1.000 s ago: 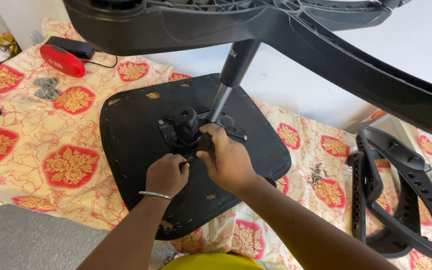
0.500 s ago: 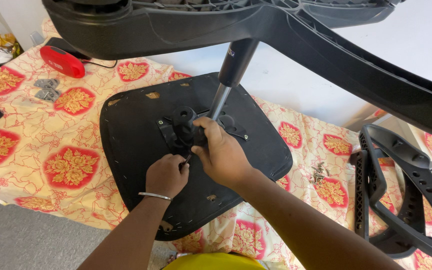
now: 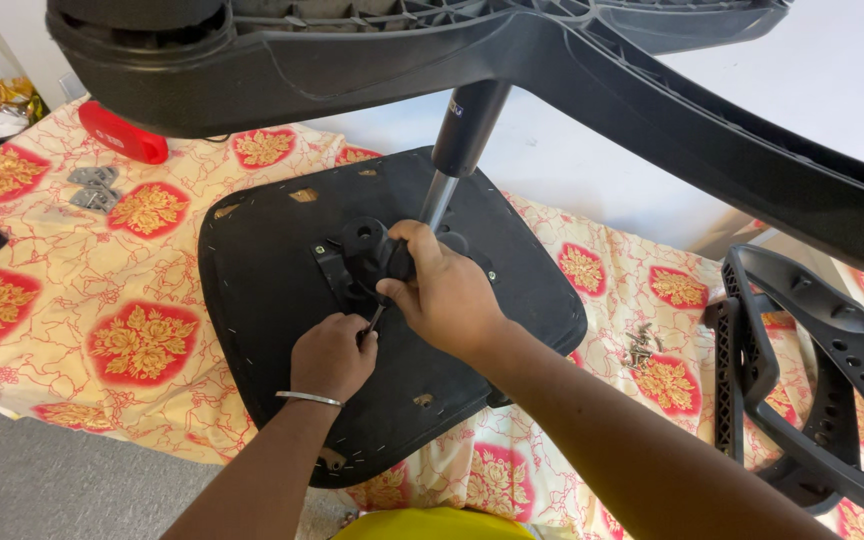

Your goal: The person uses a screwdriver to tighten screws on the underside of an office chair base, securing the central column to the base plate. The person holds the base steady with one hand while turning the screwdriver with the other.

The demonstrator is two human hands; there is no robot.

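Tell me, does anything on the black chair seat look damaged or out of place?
Yes. The black fabric on the underside of the upturned chair seat has small torn patches, near the far edge and near the near edge, where a light layer shows through. The left hand and right hand work at the black metal mechanism.

Two bare forearms enter from the bottom of the frame, neither covered by a sleeve. The left hand (image 3: 330, 352), at lower centre, has a thin silver bangle (image 3: 308, 398) around its wrist. The right hand (image 3: 449, 295), just right of centre, wears no ring or band. At the bottom edge shows a strip of bright yellow garment (image 3: 432, 523).
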